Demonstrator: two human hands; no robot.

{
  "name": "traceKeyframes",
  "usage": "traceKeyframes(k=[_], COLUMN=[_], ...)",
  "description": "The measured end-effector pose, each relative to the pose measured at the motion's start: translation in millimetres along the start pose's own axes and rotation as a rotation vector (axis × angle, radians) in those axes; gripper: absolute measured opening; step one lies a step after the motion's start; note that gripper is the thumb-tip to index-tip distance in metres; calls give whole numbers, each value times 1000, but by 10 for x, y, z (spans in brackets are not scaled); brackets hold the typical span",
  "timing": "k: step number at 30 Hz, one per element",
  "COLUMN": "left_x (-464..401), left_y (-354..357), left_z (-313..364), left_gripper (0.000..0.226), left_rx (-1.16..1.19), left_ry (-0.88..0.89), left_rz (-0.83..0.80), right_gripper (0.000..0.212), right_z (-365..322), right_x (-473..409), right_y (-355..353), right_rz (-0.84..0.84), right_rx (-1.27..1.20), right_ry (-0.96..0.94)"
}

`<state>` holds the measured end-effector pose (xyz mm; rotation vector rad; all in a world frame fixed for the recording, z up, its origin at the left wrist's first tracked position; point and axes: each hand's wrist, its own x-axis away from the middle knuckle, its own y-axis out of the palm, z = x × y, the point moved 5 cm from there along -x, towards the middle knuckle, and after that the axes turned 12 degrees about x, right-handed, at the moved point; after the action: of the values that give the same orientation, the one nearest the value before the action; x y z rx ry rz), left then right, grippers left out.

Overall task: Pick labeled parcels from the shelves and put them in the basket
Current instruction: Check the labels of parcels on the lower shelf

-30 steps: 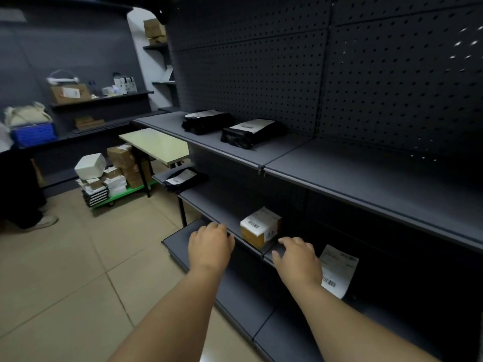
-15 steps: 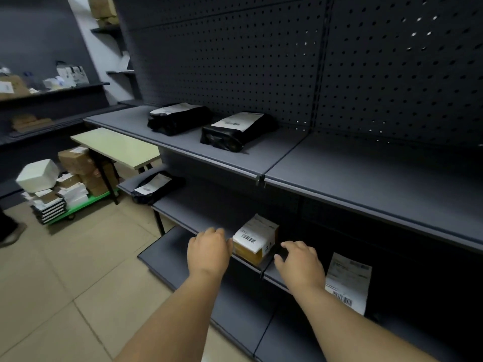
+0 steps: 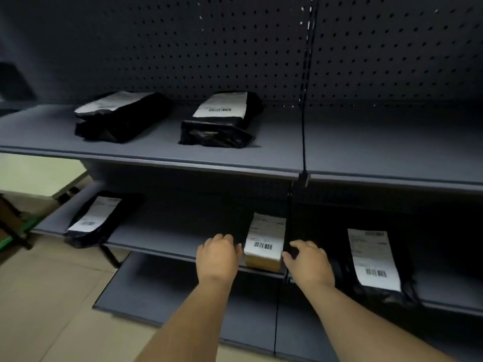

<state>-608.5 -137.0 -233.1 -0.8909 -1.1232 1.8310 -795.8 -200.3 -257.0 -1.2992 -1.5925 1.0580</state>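
Five labeled parcels on dark grey shelving. Upper shelf (image 3: 162,155): two black poly bags with white labels, one at 10 o'clock (image 3: 120,116), one at 12 o'clock (image 3: 222,121), lying apart. Middle shelf (image 3: 167,231): a third black bag (image 3: 102,218) at 9 o'clock near the shelf's left end; a small brown carton (image 3: 265,244) with a white barcode label on top, at the shelf's front edge near centre frame; a fourth black bag (image 3: 373,259) at 3 o'clock, with a long white label.

Left hand (image 3: 218,253): at the carton's left side, fingers curled loosely, fingertips at or just beside the carton's left face; contact cannot be told. Right hand (image 3: 308,262): just beside the carton's right side, fingers spread and lightly bent, holding nothing. Hands apart, carton between them, resting on the shelf.

Pegboard back panel (image 3: 235,48) behind the upper shelf. Beige tiled floor (image 3: 47,296) at 7 o'clock.
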Motion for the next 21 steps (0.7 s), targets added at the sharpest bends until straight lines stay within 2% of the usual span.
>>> traceKeyframes(k=[4, 8, 15, 18, 21], left_x=[-99, -242, -533, -578, -592], left_y=[194, 458, 884, 1052, 1173], left_z=[-81, -172, -238, -273, -269], left_gripper=[30, 40, 50, 44, 33], left_rx=[132, 417, 721, 949, 1095], left_ry=[-16, -174, -375, -550, -646], left_rz=[-87, -218, -399, -412, -447], right_gripper=[43, 45, 53, 52, 43], right_z=[5, 13, -37, -22, -7], right_x=[18, -40, -262, -329, -378], right_y=[171, 373, 739, 877, 987], right_rz=[-31, -80, -213, -267, -308], right_rx=[-95, -242, -688, -834, -972], right_ry=[137, 235, 414, 501, 576])
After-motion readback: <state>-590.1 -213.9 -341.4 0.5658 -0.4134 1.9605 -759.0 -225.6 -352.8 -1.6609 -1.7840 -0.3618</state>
